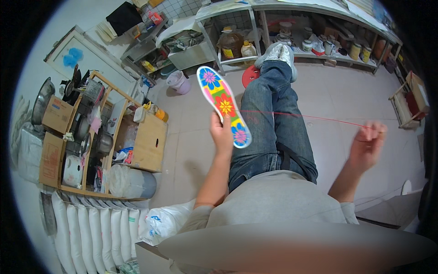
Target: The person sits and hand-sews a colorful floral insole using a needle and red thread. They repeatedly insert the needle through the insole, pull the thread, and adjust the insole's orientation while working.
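Observation:
My left hand [221, 130] grips an embroidered insole [237, 122] by its left edge, above my left thigh. The insole is white-rimmed, with pink, blue, red, yellow and green flower patterns. From its middle a red thread [315, 117] runs taut across my legs to the right. At its far end my right hand [368, 139] is closed, fingertips pinched together around the thread end. Whether a needle is between those fingers is too small to tell.
My jeans-clad legs [262, 123] stretch forward, shoes crossed by a red disc [249, 76]. Left stand a lilac bucket [179, 82] and a wooden shelf [147, 145] with pots. Ahead is a metal bench [315, 57] with jars. A small wooden rack [409, 102] stands right.

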Demonstrator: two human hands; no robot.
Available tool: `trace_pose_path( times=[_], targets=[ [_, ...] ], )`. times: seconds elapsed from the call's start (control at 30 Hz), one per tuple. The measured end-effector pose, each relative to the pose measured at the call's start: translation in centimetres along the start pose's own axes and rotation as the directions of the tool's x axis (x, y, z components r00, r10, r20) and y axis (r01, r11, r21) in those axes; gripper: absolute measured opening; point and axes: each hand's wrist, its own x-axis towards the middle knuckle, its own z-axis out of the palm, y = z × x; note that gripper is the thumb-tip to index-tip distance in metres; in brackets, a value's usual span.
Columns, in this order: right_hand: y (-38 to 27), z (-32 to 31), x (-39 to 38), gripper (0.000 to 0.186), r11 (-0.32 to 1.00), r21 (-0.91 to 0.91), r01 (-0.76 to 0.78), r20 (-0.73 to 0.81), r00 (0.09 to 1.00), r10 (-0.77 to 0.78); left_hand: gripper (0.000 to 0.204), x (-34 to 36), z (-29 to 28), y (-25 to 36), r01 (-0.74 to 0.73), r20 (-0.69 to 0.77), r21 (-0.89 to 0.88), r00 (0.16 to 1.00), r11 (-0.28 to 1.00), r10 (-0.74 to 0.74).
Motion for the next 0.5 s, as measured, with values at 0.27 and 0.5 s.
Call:
trace_pose_path(
  times=[0.27,0.5],
  targets=[
    [0.7,-1.5,-0.9,0.012,0.938,-0.263,-0.226,-0.11,0.973,0.204,0.012,-1.1,1.5,-0.8,-0.29,0.155,0.427,0.957,0.856,0.247],
    [-4.2,-9.2,1.8,0.014,0.961,-0.276,-0.006,-0.423,0.898,-0.116,0.012,4.7,-6.6,-2.7,-0.012,-0.259,0.199,0.964,0.98,0.064]
  ],
)
